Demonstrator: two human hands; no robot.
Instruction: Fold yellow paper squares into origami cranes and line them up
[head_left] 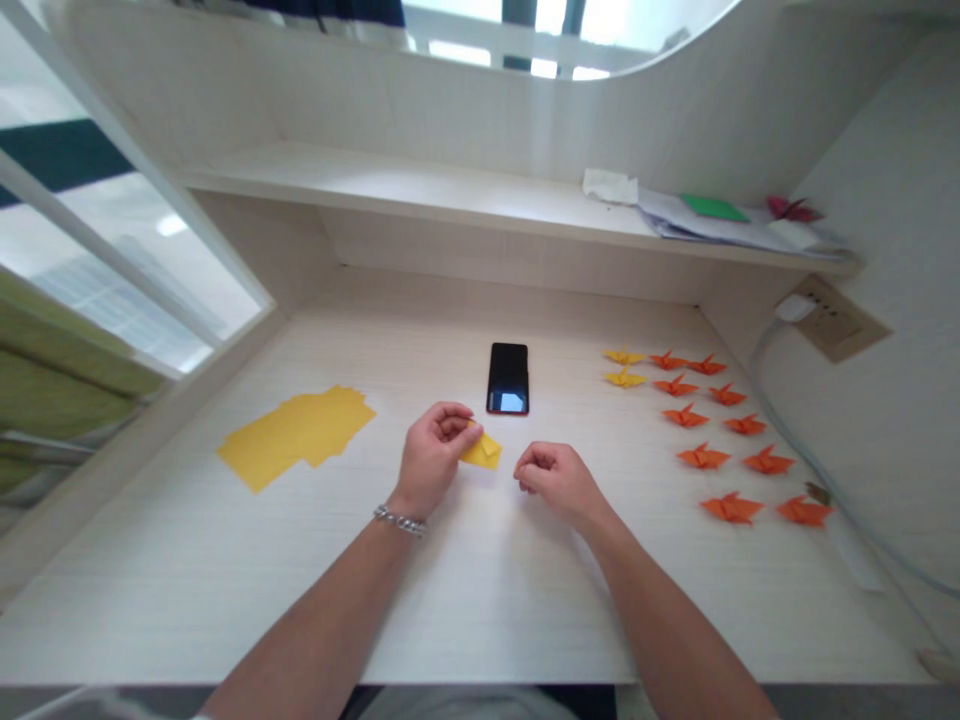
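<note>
Between the thumb and fingers of my left hand (439, 450) is a small folded piece of yellow origami paper (484, 452), held just above the desk. A chain bracelet circles that wrist. My right hand (551, 472) is apart from the paper, a little to its right, with its fingers curled and the fingertips pressed together; whether anything tiny is pinched there is hidden. Fanned sheets of yellow paper (300, 435) lie on the left. To the right, two yellow paper cranes (624, 379) sit beside several orange paper cranes (703, 457) in rough rows.
A black phone (508, 378) lies beyond my hands on the pale desk (480, 610). Papers (712, 225), a green sheet (714, 208) and a dark pink folded paper (793, 209) rest on the shelf (450, 205). A cable (795, 440) runs from a wall socket (836, 318) down the right side.
</note>
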